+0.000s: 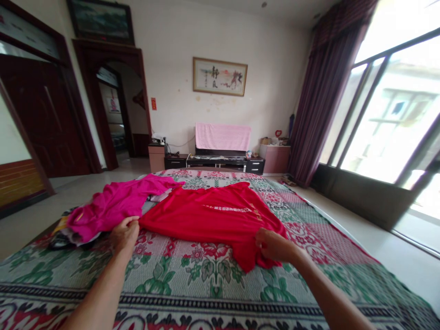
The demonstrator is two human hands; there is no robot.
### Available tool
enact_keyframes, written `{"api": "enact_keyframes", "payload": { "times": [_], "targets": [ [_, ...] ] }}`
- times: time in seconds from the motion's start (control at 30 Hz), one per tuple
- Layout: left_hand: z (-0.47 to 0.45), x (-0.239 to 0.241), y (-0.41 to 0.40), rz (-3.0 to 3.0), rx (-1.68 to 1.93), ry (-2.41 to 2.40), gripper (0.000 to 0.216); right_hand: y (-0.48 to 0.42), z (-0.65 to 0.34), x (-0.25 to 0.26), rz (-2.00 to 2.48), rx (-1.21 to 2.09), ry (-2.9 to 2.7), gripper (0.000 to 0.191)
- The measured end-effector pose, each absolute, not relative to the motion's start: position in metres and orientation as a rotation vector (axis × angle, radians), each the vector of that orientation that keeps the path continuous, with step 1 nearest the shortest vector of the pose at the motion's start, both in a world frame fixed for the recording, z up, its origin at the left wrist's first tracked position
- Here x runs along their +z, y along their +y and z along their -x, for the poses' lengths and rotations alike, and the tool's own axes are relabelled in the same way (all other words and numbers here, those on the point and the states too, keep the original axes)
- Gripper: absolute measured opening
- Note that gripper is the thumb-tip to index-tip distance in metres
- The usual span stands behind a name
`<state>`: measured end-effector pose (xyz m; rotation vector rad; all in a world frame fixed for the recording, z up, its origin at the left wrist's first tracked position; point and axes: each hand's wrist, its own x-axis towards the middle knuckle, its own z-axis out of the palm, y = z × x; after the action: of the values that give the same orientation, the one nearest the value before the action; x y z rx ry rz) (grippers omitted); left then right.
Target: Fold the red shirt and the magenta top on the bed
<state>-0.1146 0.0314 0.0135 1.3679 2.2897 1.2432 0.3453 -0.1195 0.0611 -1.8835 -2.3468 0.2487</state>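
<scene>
A red T-shirt (192, 220) with white and gold lettering lies spread sideways across the flowered cloth in front of me. At its left end, my left hand (125, 233) is closed, pinching the edge of the shirt. My right hand (272, 243) grips the shirt near its right side, by a part that hangs toward me like a sleeve. Just beyond my left hand is a bright pink garment (110, 204), heaped on other clothes whose white, yellow and black edges show beneath it.
A flowered green, red and white cloth (213, 293) covers the wide surface. Against the far wall stands a low black cabinet (175, 162) below a pink cloth (223, 136). Purple curtains (312, 91) and large windows are at the right, dark doors (41, 114) at the left.
</scene>
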Motion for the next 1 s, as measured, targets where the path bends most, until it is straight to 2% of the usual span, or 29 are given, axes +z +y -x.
{"api": "enact_keyframes", "payload": {
  "times": [0.13,0.23,0.37,0.5,0.63,0.83,0.9,1.0],
  "targets": [
    [0.111,0.018,0.027,-1.368,1.233,2.298,0.034,-0.113,-0.339,0.055,2.132,-0.018,-2.057,0.017],
    [0.111,0.019,0.027,-1.384,1.204,2.308,0.035,-0.11,-0.335,0.05,2.206,-0.121,-1.943,0.022],
    [0.113,0.017,0.03,-1.398,1.166,2.322,0.037,-0.112,-0.338,0.049,2.039,0.072,-2.154,0.018],
    [0.113,0.016,0.031,-1.399,1.181,2.321,0.038,-0.115,-0.348,0.051,1.959,0.223,-2.199,0.03],
    [0.111,0.02,0.026,-1.396,1.193,2.346,0.04,-0.111,-0.352,0.043,2.17,0.048,-2.1,0.017],
    [0.11,0.026,0.024,-1.507,1.088,2.355,0.039,-0.103,-0.353,0.037,2.28,-0.069,-1.887,0.022],
    [0.111,0.03,0.026,-1.581,1.049,2.34,0.038,-0.1,-0.357,0.041,2.223,-0.045,-1.765,0.023],
    [0.11,0.041,0.027,-1.652,0.978,2.3,0.037,-0.097,-0.366,0.05,2.079,0.227,-1.426,0.032]
  ]
}}
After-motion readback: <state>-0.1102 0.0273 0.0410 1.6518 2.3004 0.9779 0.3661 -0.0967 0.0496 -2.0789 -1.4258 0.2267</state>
